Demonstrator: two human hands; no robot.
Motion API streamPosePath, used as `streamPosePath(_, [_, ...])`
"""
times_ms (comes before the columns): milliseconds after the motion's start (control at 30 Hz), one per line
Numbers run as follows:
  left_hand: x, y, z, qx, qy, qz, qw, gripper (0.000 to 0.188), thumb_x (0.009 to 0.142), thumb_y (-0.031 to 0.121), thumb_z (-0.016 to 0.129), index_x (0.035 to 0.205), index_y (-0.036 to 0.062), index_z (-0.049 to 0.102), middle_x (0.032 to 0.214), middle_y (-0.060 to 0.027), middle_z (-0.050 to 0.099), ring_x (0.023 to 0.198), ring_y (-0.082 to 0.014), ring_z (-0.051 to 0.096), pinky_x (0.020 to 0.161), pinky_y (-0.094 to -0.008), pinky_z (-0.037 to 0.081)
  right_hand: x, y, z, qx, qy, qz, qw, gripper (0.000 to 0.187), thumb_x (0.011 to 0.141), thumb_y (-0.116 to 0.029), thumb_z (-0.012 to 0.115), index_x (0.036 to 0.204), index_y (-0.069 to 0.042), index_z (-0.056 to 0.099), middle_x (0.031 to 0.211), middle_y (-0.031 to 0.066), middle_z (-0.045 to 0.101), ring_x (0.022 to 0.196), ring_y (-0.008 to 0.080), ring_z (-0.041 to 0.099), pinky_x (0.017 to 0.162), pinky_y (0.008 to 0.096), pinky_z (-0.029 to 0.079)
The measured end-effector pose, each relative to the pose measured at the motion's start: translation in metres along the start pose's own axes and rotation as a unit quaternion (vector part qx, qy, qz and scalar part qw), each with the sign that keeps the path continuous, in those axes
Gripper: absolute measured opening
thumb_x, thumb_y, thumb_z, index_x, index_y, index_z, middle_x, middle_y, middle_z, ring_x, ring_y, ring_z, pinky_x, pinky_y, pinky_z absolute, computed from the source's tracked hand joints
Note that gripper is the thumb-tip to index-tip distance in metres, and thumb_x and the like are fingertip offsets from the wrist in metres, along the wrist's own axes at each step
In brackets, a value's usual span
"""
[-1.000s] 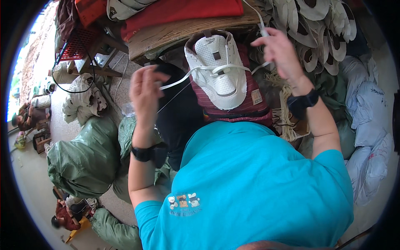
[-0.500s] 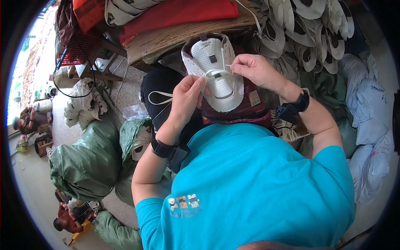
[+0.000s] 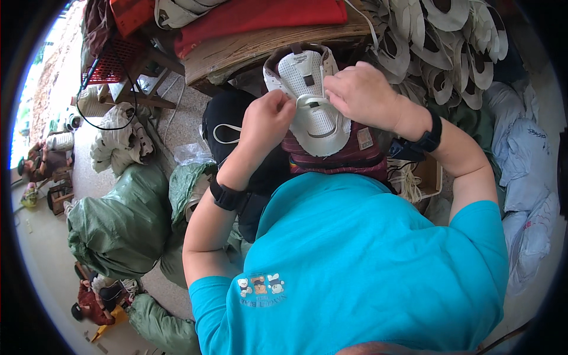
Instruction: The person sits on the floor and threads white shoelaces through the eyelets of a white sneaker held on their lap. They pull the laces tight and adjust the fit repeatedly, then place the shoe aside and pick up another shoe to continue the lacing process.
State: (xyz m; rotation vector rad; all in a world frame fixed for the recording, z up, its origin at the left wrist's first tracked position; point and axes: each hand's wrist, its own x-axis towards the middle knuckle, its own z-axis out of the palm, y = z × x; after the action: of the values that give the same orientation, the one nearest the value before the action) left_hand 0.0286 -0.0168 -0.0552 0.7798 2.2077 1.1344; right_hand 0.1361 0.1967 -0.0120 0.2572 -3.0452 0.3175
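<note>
**Right hand (image 3: 367, 97) turned knuckles-up over the white shoe upper (image 3: 319, 123)**

Since half a second ago, I see the right hand rolled over and the left hand (image 3: 266, 121) lifted slightly. The upper's toe points back at the blue shirt (image 3: 367, 254), its heel opening toward the wooden desk (image 3: 236, 50), the long axis running nearly straight away from the body. It lies on maroon striped cloth (image 3: 349, 158), between both hands; fingers curl at opposite eyelet edges, and I cannot tell what they clamp. A white shoelace (image 3: 309, 101) crosses the tongue. Red cloth (image 3: 260, 26) covers part of the desk; green sacks (image 3: 127, 219) sit at left.
</note>
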Motion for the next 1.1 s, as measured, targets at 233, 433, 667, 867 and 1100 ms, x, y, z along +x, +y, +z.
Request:
streamPosePath(233, [0.0,0.045,-0.035,0.262,0.077,0.335,0.902,0.029,0.077,0.009,0.074,0.103,0.0066,0.061,0.107,-0.0103,0.059,0.097,-0.0342,0.062,0.08,-0.0422,0.052,0.017,0.007,-0.027,-0.023,0.038,-0.13,0.99,0.033,0.074,-0.01,0.078,0.101,-0.006,0.06,0.11,0.0069,0.056,0.101,0.027,0.059,0.082,0.0426,0.051])
streamPosePath(433, [0.015,0.032,-0.045,0.313,-0.033,0.32,0.894,0.031,0.078,0.013,0.075,0.106,0.0085,0.062,0.102,-0.0076,0.056,0.099,-0.0299,0.059,0.085,-0.042,0.047,0.035,0.029,-0.035,0.008,-0.101,-0.161,0.982,0.035,0.071,-0.01,0.079,0.098,-0.006,0.058,0.106,0.0073,0.055,0.09,0.0299,0.063,0.077,0.042,0.054])
streamPosePath(667, [0.016,0.023,-0.026,0.254,0.028,0.262,0.93,0.013,0.085,0.019,0.073,0.084,0.0059,0.073,0.093,-0.007,0.055,0.088,-0.0248,0.056,0.082,-0.0349,0.045,0.033,0.044,-0.024,0.029,-0.046,-0.218,0.974,0.03,0.072,-0.018,0.077,0.091,-0.006,0.058,0.104,0.0081,0.056,0.085,0.0322,0.063,0.071,0.0436,0.053])
streamPosePath(867, [0.017,0.017,-0.005,0.073,0.08,0.101,0.989,0.021,0.085,0.023,0.07,0.085,0.0027,0.076,0.094,-0.0077,0.055,0.094,-0.0232,0.057,0.078,-0.0351,0.048,0.031,0.05,-0.018,0.149,-0.059,-0.147,0.976,0.027,0.082,-0.029,0.07,0.078,-0.004,0.061,0.094,0.0091,0.058,0.083,0.0312,0.062,0.071,0.0419,0.05])
streamPosePath(1100, [0.002,0.072,-0.007,-0.205,0.088,0.113,0.968,0.023,0.094,0.022,0.068,0.087,0.0006,0.074,0.097,-0.0036,0.055,0.095,-0.0139,0.051,0.083,-0.028,0.044,0.029,0.027,0.001,0.218,-0.02,0.04,0.975,0.021,0.082,-0.024,0.069,0.077,-0.004,0.068,0.092,0.0108,0.06,0.086,0.03,0.062,0.076,0.0414,0.049])
